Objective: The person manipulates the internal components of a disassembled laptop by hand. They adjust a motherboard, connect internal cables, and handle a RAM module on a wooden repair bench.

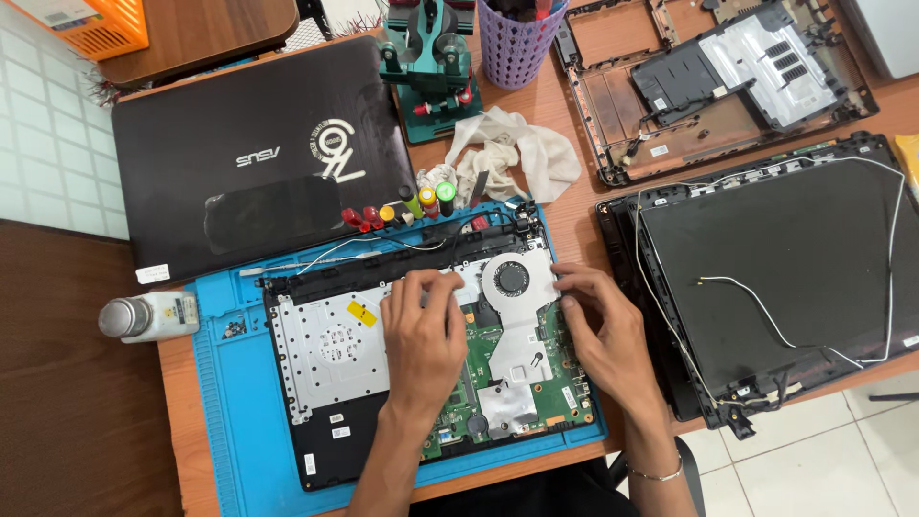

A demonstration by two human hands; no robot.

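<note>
**Wooden repair bench, opened laptop under both hands**

Wooden bench (574,215), seen from above, bordered by white floor tiles; a blue work mat (225,421) covers its near left part.

- Item 1: opened laptop base (335,383), lying on the mat, long axis running left to right across the view. Green circuit board (550,397) exposed at the right half, silver metal plate at the left half.
- Item 2: silver cooling fan and heat plate (517,287), at the upper right of the base. It sits directly between the two hands, nearly level with the fingertips; its plate runs down toward the person.
- Item 3: left hand (426,330), palm down on the base, fingers spread, tips touching the top edge just left of the fan. Not closed on anything.
- Item 4: right hand (598,330), fingers curled, tips touching the fan's right edge. Whether it pinches anything cannot be told. This hand is the nearer to the fan.
- Hands apart, the fan between them.

Surroundings: closed black laptop (249,163) behind the mat; screen panel with loose white wires (775,268) to the right; empty laptop shell (718,86) beyond it; white rag (517,153); purple mesh cup (522,43); row of screwdrivers (402,211); small bottle (148,316) at the mat's left edge.
</note>
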